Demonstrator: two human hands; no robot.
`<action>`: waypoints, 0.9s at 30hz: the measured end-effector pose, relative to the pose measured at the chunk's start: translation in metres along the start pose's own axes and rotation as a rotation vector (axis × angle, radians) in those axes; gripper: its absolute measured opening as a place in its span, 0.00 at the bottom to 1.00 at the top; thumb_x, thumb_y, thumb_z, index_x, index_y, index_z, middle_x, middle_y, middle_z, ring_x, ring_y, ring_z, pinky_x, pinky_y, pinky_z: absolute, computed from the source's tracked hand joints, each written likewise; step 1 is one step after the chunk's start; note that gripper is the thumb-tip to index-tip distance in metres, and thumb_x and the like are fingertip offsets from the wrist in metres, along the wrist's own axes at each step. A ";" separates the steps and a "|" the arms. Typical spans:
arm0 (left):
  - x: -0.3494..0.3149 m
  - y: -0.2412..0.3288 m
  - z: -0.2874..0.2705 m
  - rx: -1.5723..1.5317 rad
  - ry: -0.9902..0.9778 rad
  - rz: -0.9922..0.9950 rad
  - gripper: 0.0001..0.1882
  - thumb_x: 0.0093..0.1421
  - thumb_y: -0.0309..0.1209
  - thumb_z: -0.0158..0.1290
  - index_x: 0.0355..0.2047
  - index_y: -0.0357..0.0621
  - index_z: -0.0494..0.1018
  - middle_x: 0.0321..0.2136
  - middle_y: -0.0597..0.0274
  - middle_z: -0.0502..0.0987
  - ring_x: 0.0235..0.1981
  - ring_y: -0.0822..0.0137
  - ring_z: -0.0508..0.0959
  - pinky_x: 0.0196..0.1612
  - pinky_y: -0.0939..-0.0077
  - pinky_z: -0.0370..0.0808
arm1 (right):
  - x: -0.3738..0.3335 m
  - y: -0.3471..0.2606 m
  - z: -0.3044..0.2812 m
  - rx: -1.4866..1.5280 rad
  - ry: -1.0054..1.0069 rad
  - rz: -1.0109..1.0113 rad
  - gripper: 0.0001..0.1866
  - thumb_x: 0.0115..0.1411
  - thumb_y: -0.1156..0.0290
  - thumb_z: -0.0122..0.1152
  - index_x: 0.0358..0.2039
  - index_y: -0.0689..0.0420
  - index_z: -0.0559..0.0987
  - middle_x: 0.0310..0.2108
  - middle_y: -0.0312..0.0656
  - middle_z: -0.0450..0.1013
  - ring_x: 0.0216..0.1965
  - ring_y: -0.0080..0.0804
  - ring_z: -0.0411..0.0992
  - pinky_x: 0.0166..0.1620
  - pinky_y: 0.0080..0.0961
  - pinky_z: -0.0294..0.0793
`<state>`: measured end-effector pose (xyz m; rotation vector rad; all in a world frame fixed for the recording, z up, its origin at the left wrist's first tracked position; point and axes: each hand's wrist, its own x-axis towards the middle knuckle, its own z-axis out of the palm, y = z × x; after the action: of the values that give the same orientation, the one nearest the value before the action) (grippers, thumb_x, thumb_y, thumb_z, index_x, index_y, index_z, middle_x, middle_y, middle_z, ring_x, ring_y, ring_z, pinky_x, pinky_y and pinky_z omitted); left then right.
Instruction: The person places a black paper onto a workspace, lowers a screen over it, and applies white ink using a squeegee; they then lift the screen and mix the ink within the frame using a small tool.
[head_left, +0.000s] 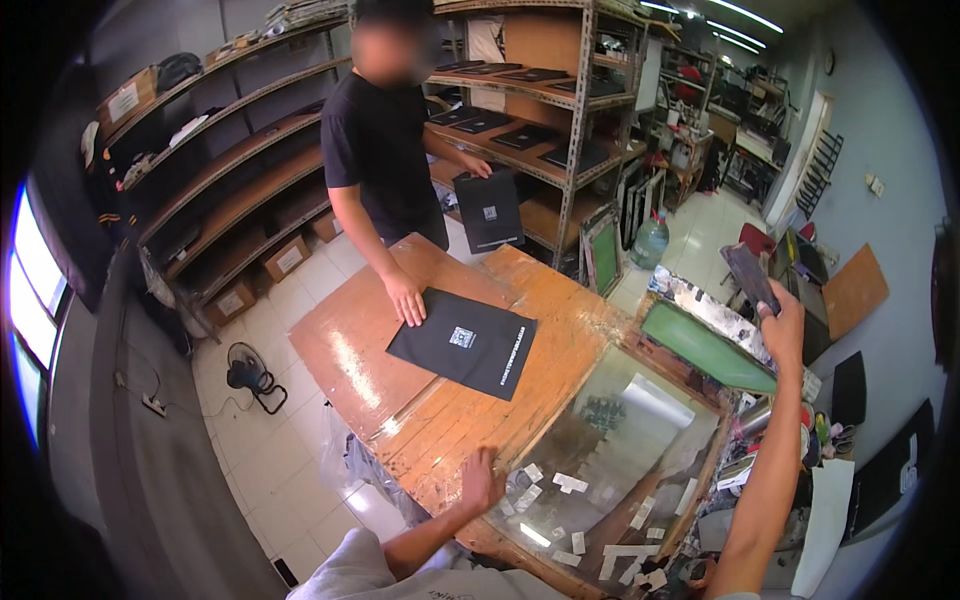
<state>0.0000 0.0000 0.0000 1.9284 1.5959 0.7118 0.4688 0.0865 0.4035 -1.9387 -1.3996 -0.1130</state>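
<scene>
My right hand (784, 325) is raised at the right and closed around a dark, ink-stained squeegee (745, 278). Just below it, a screen-printing frame with green mesh (700, 345) is tilted up at the table's right side. My left hand (481, 485) rests on the wooden table (570, 345) near its front edge, holding nothing, its fingers loosely bent. Beyond it lies a flat black printed bag or sheet (490, 365). A co-worker's hand (405, 300) presses on its far left corner, while the other hand holds up a similar black printed piece (490, 212).
A glass panel (600, 440) with scraps of white tape is set into the table at my front right. Shelves (540, 95) holding black pieces stand behind the co-worker. A water jug (650, 240) and a small fan (250, 375) are on the floor.
</scene>
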 end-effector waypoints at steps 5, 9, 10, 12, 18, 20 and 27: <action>-0.046 0.020 -0.016 0.203 0.073 0.178 0.26 0.63 0.41 0.57 0.59 0.44 0.71 0.60 0.48 0.68 0.62 0.47 0.66 0.61 0.48 0.63 | -0.004 0.008 0.008 -0.081 0.037 -0.068 0.24 0.58 0.77 0.64 0.57 0.57 0.80 0.51 0.57 0.78 0.56 0.56 0.74 0.61 0.41 0.70; -0.039 0.014 -0.023 0.235 0.056 0.187 0.27 0.64 0.42 0.55 0.60 0.45 0.70 0.62 0.51 0.67 0.63 0.47 0.65 0.61 0.47 0.63 | -0.001 0.009 0.012 -0.072 0.022 -0.035 0.25 0.59 0.78 0.64 0.59 0.56 0.79 0.53 0.55 0.78 0.57 0.57 0.73 0.61 0.42 0.69; -0.040 0.016 -0.021 0.235 0.053 0.192 0.27 0.65 0.42 0.55 0.60 0.44 0.69 0.62 0.51 0.67 0.63 0.47 0.65 0.62 0.47 0.63 | -0.002 0.017 0.014 -0.099 0.127 -0.128 0.24 0.58 0.81 0.62 0.58 0.60 0.78 0.49 0.60 0.78 0.53 0.57 0.76 0.58 0.38 0.72; -0.042 0.019 -0.018 0.253 0.048 0.191 0.28 0.65 0.43 0.54 0.61 0.42 0.68 0.63 0.49 0.66 0.64 0.47 0.65 0.62 0.47 0.63 | 0.003 0.021 0.014 -0.079 0.097 -0.109 0.25 0.58 0.81 0.62 0.58 0.59 0.78 0.50 0.60 0.78 0.53 0.58 0.76 0.58 0.39 0.72; -0.047 0.022 -0.016 0.376 0.002 0.156 0.30 0.66 0.44 0.52 0.62 0.38 0.66 0.65 0.45 0.64 0.65 0.47 0.64 0.64 0.47 0.62 | 0.000 0.019 0.011 -0.063 0.061 -0.101 0.27 0.59 0.81 0.62 0.60 0.57 0.77 0.54 0.59 0.77 0.57 0.57 0.74 0.60 0.41 0.70; -0.047 0.023 -0.015 0.382 0.026 0.169 0.29 0.66 0.43 0.51 0.63 0.38 0.66 0.65 0.45 0.64 0.65 0.47 0.64 0.64 0.48 0.62 | 0.007 0.024 0.011 -0.050 0.052 -0.111 0.27 0.59 0.80 0.62 0.61 0.56 0.77 0.55 0.58 0.76 0.58 0.57 0.73 0.62 0.42 0.69; -0.040 0.013 -0.010 0.329 0.035 0.196 0.29 0.67 0.43 0.51 0.62 0.38 0.67 0.65 0.44 0.64 0.64 0.45 0.64 0.63 0.47 0.62 | 0.002 0.037 0.013 -0.109 0.140 -0.150 0.26 0.59 0.79 0.62 0.59 0.57 0.78 0.52 0.58 0.78 0.55 0.58 0.75 0.60 0.40 0.70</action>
<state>-0.0039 -0.0406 0.0138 2.3460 1.6427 0.5900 0.4968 0.0908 0.3765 -1.8717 -1.4700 -0.3963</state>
